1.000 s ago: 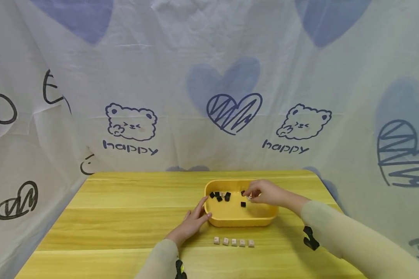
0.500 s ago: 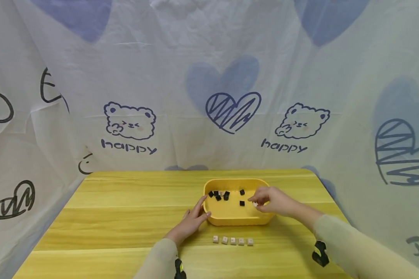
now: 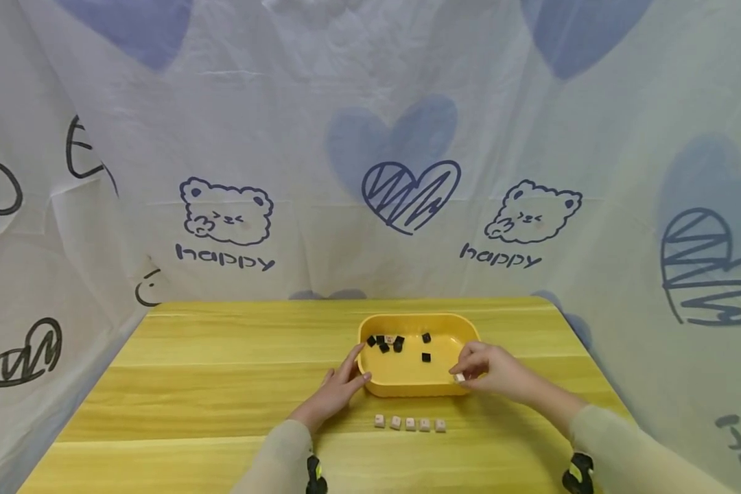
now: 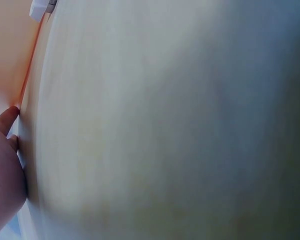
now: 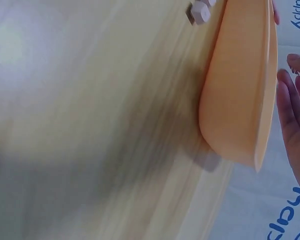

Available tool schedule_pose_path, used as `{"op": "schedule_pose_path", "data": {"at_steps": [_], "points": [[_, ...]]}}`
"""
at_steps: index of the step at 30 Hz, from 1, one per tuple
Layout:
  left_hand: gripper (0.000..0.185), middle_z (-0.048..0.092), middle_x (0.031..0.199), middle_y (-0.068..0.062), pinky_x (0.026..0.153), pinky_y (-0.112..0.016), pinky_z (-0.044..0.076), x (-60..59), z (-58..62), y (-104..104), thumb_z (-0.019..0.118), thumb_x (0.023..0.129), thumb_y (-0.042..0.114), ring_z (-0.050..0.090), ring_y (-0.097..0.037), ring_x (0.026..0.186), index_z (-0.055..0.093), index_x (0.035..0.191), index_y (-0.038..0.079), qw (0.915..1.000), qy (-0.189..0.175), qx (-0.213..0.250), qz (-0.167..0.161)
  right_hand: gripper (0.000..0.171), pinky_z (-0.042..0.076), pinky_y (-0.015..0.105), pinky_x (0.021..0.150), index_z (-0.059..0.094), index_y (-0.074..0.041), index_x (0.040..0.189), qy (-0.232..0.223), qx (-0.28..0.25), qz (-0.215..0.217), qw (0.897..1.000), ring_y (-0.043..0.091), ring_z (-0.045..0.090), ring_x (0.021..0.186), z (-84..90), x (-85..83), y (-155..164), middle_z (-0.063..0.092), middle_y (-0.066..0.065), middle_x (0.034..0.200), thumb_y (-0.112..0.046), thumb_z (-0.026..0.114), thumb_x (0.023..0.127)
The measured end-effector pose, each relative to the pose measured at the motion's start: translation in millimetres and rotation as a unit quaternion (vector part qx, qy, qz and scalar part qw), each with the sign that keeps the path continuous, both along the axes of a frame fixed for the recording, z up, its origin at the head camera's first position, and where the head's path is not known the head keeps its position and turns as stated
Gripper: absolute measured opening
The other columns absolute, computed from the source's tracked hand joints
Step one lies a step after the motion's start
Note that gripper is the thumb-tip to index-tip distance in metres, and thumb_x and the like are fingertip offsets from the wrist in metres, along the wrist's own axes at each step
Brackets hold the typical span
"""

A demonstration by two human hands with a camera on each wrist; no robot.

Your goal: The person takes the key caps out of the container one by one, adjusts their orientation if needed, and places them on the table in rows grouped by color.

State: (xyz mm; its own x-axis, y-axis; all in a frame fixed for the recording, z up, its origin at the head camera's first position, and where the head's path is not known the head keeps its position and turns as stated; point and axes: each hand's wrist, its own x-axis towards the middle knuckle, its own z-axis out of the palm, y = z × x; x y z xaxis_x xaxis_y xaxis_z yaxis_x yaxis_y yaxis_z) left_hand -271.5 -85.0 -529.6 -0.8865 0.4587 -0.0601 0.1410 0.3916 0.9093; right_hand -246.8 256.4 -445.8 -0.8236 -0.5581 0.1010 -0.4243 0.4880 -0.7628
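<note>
the right hand (image 3: 490,370) has been drawn back out of the tray (image 3: 407,387), from over the black keycaps (image 3: 387,342) at its middle to the near right rim. a white keycap (image 3: 460,377) is pinched between thumb and fingertips there, just above the rim, apart from the row. the left hand (image 3: 339,390) has not been moved; its fingers are laid nearly straight against the tray's left wall, nothing gripped. the tray is kept at the same spot on the table (image 3: 222,384). five light keycaps are lined up as a row (image 3: 409,423) just in front of the tray. judged from this, one more light cap has been sorted out and is likely headed for the row's right end. black caps are left in the tray, so the sorting looks unfinished. the wrist views are blurred; only the tray wall (image 5: 240,100) and part of a hand are made out.
</note>
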Motion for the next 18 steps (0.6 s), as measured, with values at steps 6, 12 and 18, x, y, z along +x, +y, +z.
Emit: {"op": "schedule_pose_path", "data": {"at_steps": [6,12,18], "points": [[0.066,0.031,0.153,-0.022,0.112,-0.057,-0.013,0.7,2.1,-1.1,0.046,0.104,0.037,0.022,-0.035,0.144,0.009,0.158,0.026,1.0000,0.003,-0.004,-0.001,0.017,0.053,0.027,0.064,0.076,-0.007,0.099,0.017,-0.002,-0.007,1.000,0.013,0.059,0.076,-11.3,9.7,0.0,0.066,-0.003,0.092,-0.006,0.077,0.082],[0.067,0.030,0.154,-0.021,0.112,-0.055,-0.014,1.7,3.2,-1.2,0.046,0.104,0.037,0.022,-0.034,0.144,0.008,0.158,0.027,1.0000,-0.001,-0.005,0.000,0.017,0.053,0.027,0.062,0.074,-0.006,0.099,-0.010,-0.005,0.004,1.000,0.010,0.059,0.072,-27.1,19.0,-2.1,0.066,-0.004,0.088,-0.008,0.077,0.083],[0.067,0.031,0.154,-0.020,0.112,-0.056,-0.014,0.6,-0.8,-0.5,0.047,0.104,0.037,0.021,-0.034,0.144,0.009,0.158,0.030,1.0000,0.004,0.001,0.000,0.016,0.052,0.027,0.061,0.074,-0.009,0.097,-0.028,0.013,-0.025,0.999,0.010,0.057,0.069,-33.9,28.1,-3.5,0.063,-0.007,0.077,-0.013,0.079,0.082]]}}
